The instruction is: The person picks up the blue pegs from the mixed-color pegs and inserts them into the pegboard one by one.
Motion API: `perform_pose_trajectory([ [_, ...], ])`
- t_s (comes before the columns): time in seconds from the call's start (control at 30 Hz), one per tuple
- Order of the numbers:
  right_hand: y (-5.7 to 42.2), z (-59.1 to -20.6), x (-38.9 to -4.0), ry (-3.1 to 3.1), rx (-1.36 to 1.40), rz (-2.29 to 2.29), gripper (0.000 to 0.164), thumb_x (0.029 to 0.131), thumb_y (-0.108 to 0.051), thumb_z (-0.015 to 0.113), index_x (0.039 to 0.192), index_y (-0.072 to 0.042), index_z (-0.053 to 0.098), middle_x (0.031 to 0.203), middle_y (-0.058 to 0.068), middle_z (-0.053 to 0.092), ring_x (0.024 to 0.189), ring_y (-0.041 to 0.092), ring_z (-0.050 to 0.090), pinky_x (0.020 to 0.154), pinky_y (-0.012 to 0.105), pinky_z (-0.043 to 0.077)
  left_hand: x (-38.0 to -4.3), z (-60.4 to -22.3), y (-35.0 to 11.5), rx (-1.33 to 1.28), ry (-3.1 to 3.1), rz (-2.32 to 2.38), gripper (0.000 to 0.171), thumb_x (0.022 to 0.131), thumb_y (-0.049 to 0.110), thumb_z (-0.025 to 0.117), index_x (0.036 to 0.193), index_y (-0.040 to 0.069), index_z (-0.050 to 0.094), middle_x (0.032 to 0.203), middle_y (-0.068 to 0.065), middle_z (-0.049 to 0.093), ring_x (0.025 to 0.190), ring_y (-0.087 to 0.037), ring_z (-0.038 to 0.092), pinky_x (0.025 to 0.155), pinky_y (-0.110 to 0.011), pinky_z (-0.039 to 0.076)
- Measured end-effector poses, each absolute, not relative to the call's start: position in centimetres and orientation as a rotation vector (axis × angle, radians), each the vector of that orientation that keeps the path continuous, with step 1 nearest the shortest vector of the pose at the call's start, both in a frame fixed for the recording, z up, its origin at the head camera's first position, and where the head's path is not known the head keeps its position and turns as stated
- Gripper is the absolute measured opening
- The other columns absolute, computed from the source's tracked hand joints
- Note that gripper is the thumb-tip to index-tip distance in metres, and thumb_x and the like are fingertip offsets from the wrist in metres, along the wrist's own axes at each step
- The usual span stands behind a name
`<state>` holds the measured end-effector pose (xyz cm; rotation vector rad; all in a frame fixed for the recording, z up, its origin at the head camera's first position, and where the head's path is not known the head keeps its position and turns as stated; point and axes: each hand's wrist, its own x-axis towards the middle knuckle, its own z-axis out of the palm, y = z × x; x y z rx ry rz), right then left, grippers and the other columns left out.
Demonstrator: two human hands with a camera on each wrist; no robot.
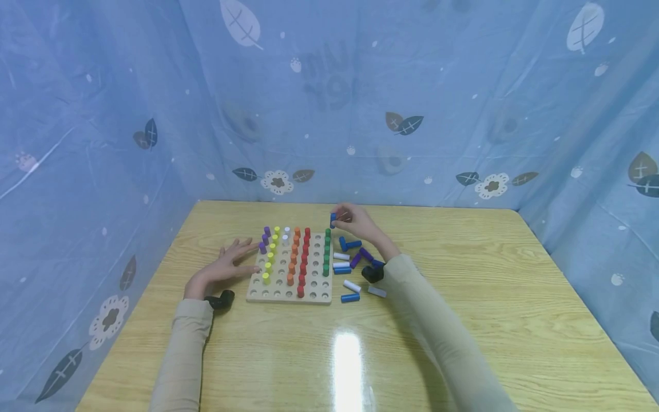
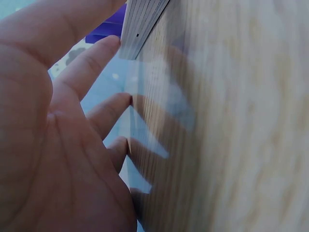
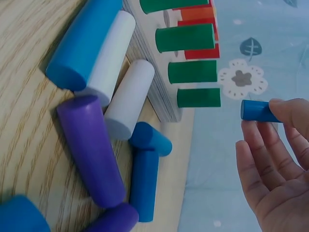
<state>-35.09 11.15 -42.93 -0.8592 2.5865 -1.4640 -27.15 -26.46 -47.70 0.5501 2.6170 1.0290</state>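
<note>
A pale wooden pegboard [image 1: 304, 298] lies on the table with rows of purple, yellow, white, orange, red and green pegs standing in its holes. Between thumb and fingers my right hand [image 1: 358, 222] pinches a blue peg [image 3: 255, 110], raised beyond the far right corner of the board near the green pegs [image 3: 193, 71]. My left hand [image 1: 229, 264] spreads its fingers along the board's left edge, near the purple pegs [image 1: 264, 240]. In the left wrist view its fingers are straight, one fingertip at the board's side [image 2: 140, 29].
Right of the board lie several loose pegs: blue [image 1: 350, 297], white [image 1: 352, 285] and purple [image 3: 91, 150]. Some touch or lean on each other. A grey-white peg [image 1: 377, 292] lies under the right forearm. A patterned blue curtain [image 1: 329, 114] hangs behind the wooden table [image 1: 489, 297].
</note>
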Motion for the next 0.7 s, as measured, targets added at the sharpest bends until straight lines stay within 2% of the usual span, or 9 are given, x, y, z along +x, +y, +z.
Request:
perform_pose_trajectory([
  [0.4, 9.5, -43.5, -35.3, 2.537, -0.902, -1.464, 0.025, 0.086, -0.005, 0.064, 0.11, 0.001, 0.058, 0.103, 0.016, 0.062, 0.093, 0.028, 0.062, 0.083, 0.033, 0.054, -27.4, -48.0, -26.5, 0.531, 2.614, 1.03, 0.073, 0.086, 0.042, 0.063, 0.146, 0.021, 0.029, 0.156, -0.015, 0.005, 0.14, -0.037, -0.013, 0.106, -0.058, -0.022],
  [0.7, 8.7, -43.8, -35.4, 2.561, -0.857, -1.423, 0.025, 0.087, -0.007, 0.064, 0.11, -0.002, 0.058, 0.104, 0.013, 0.061, 0.094, 0.025, 0.062, 0.083, 0.031, 0.053, -27.5, -47.9, -26.6, 0.545, 2.603, 1.047, 0.072, 0.086, 0.041, 0.063, 0.146, 0.021, 0.029, 0.156, -0.015, 0.005, 0.14, -0.037, -0.014, 0.105, -0.058, -0.023],
])
